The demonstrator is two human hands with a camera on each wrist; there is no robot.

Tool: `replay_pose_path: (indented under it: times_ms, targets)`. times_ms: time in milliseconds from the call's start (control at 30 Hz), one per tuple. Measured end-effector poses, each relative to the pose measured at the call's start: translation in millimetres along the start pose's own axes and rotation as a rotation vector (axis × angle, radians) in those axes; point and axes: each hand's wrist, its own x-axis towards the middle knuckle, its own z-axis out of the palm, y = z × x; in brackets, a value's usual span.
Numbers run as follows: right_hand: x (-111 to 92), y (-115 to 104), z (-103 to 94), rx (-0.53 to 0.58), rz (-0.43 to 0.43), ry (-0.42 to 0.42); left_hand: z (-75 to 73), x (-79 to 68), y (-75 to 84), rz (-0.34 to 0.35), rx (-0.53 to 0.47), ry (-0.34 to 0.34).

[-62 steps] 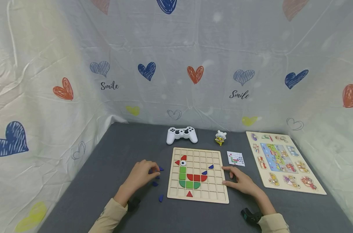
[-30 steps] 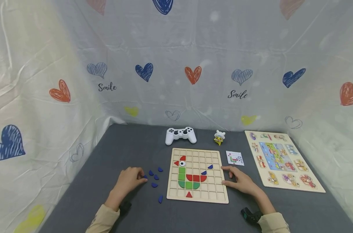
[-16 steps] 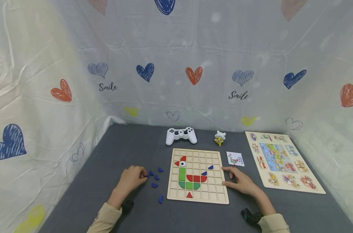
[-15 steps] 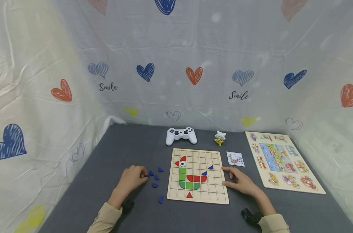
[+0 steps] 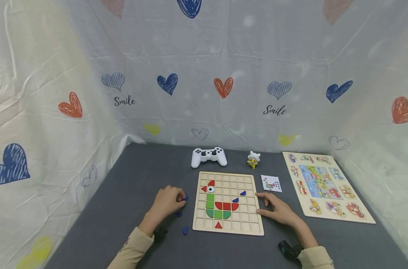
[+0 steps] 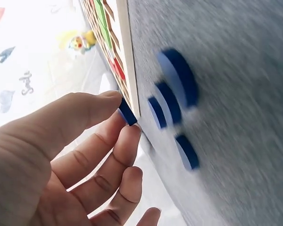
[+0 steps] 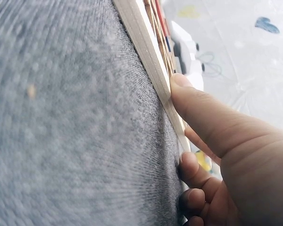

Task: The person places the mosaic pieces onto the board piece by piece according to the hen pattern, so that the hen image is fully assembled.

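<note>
Left hand (image 5: 167, 202), now nearer the board (image 5: 238, 225), pinches a blue piece (image 6: 128, 113), seemingly lifted; right hand (image 5: 277, 210), spread, touches the board's edge.

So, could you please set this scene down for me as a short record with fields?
Left hand: pinching a blue piece between thumb and fingers
Right hand: thumb and a finger touching the right edge of the board
On board: red pieces, green pieces, two half-round pieces in blue, an eye piece
Loose pieces: blue, on the table, left of board
Beyond board: game controller, figurine
Right of board: picture card, wooden puzzle
Backdrop: sheet printed with hearts
</note>
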Motion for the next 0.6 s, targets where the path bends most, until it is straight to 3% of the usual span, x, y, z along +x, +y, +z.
replay_pose_path:
  times_ms: [300,600]
  targets:
    - [0,0,-0.7,0.002,-0.006,0.002,10.3,12.8,22.8,0.071,-0.016,-0.008]
    - [0,1,0.5,-0.004,-0.005,0.004,18.1,24.0,47.6,0.130,-0.047,-0.070]
